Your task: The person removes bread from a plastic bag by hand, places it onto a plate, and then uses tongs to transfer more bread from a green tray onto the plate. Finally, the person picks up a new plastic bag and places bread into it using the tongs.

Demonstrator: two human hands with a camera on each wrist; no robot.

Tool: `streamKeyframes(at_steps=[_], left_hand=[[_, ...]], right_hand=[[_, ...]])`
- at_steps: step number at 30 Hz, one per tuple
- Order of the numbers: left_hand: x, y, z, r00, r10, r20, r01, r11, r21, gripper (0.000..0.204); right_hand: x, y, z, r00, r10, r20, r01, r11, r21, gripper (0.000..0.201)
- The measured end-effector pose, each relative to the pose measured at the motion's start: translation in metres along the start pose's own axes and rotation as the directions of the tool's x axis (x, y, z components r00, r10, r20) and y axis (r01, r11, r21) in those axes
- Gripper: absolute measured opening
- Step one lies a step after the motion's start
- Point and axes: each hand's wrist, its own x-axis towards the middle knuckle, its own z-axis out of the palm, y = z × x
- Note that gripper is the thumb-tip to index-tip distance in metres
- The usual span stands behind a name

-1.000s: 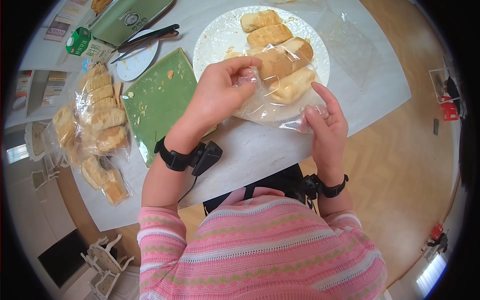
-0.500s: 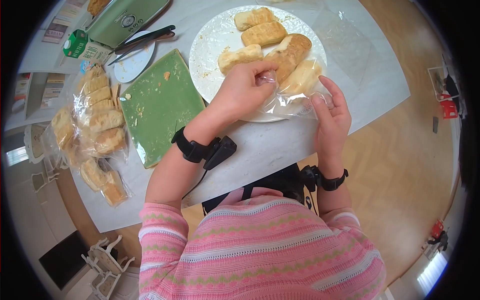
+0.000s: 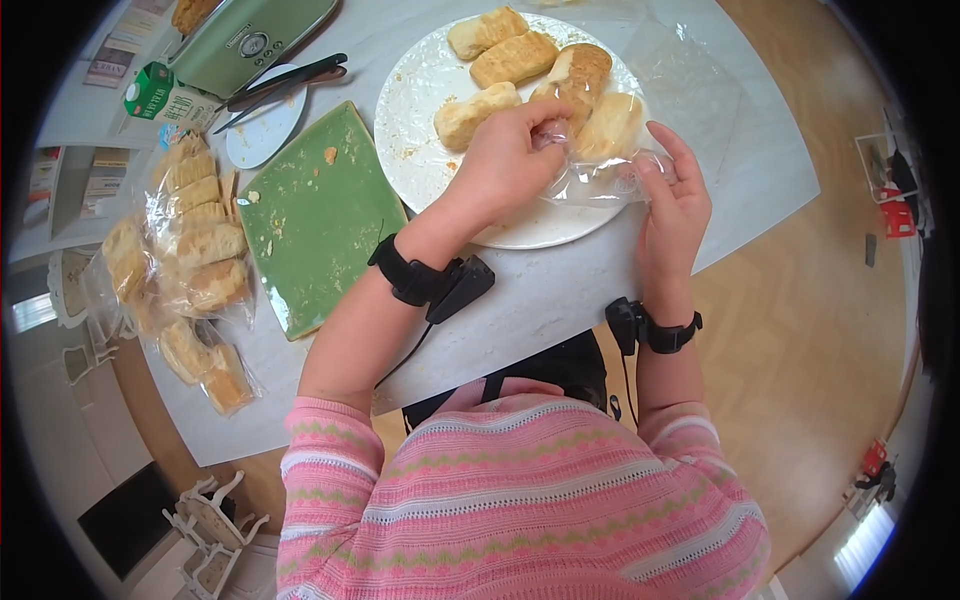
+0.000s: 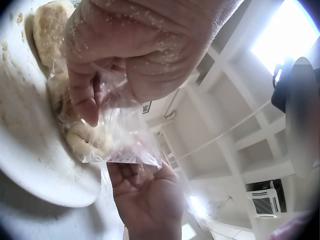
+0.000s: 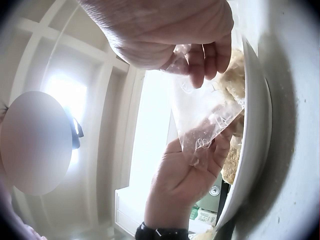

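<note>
My left hand (image 3: pixel 505 160) pinches one side of the mouth of a clear plastic bag (image 3: pixel 590 185) between thumb and fingers. On the other side, my right hand (image 3: pixel 678 215) pinches the bag's edge. A pale bread piece (image 3: pixel 612 125) shows through the film, over the near right part of the white plate (image 3: pixel 420 100). Beside it lies a browner bread roll (image 3: pixel 580 72), partly behind the left fingers. In the left wrist view, crumbs cling to the left hand (image 4: pixel 145 45), and the bag's film (image 4: pixel 130 140) stretches toward the right hand (image 4: pixel 150 202).
Three more bread pieces (image 3: pixel 475 115) lie on the plate. Left of it are a crumb-strewn green tray (image 3: pixel 320 220), bagged bread (image 3: pixel 205 240), and a small plate (image 3: pixel 265 140) with black-handled tongs or knives (image 3: pixel 290 80). A milk carton (image 3: pixel 160 95) and green toaster (image 3: pixel 250 45) stand behind. Another clear bag (image 3: pixel 690 95) lies right.
Both hands have moved right and away from the body with the bag. The bagged bread has shifted the same way, uncovering the bread piece at the plate's left.
</note>
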Motion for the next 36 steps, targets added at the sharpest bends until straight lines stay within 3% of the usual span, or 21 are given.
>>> streamKeyframes(at_steps=[5,7,8,10,13,16,20,22,25,31,36], left_hand=[[0.005,-0.003,0.003,0.996,0.073,-0.053,-0.072,0.997,0.03,0.038],[0.002,0.0,0.001,0.998,0.008,-0.056,-0.017,0.987,-0.16,0.039],[-0.002,0.003,-0.001,0.998,0.008,-0.057,-0.018,0.987,-0.159,0.039],[-0.013,0.014,-0.004,0.993,-0.108,-0.042,0.086,0.93,-0.359,0.04],[-0.027,0.03,-0.009,0.983,-0.181,-0.021,0.152,0.88,-0.45,0.039],[-0.029,0.025,-0.013,0.988,-0.156,-0.008,0.137,0.889,-0.437,0.036],[-0.042,0.033,-0.018,0.984,-0.177,0.011,0.166,0.896,-0.412,0.034],[-0.044,0.035,-0.022,0.983,-0.186,0.01,0.176,0.91,-0.375,0.033],[-0.054,0.038,-0.023,0.976,-0.217,-0.034,0.185,0.896,-0.403,0.033],[-0.06,0.03,-0.022,0.972,-0.231,0.035,0.224,0.877,-0.426,0.029],[-0.067,0.036,-0.018,0.981,-0.193,0.019,0.179,0.866,-0.468,0.027]], right_hand=[[0.015,-0.01,-0.001,0.999,-0.022,0.039,0.022,1.0,-0.019,0.04],[0.018,-0.014,-0.006,0.997,0.042,0.066,-0.044,0.999,0.032,0.041],[0.019,-0.017,-0.008,0.997,0.041,0.067,-0.043,0.999,0.033,0.041],[0.014,-0.023,-0.012,0.99,0.084,0.111,-0.089,0.995,0.041,0.042],[0.005,-0.033,-0.01,0.986,0.083,0.142,-0.089,0.995,0.033,0.041],[0.006,-0.031,-0.009,0.981,0.144,0.128,-0.154,0.985,0.076,0.04],[-0.004,-0.043,-0.009,0.981,0.084,0.174,-0.09,0.995,0.03,0.041],[-0.001,-0.045,-0.006,0.969,0.184,0.167,-0.2,0.976,0.088,0.041],[-0.011,-0.048,-0.011,0.954,0.171,0.248,-0.188,0.981,0.048,0.041],[-0.017,-0.05,-0.007,0.976,0.142,0.163,-0.157,0.984,0.083,0.041],[-0.017,-0.056,-0.01,0.973,0.126,0.196,-0.146,0.985,0.089,0.041]])
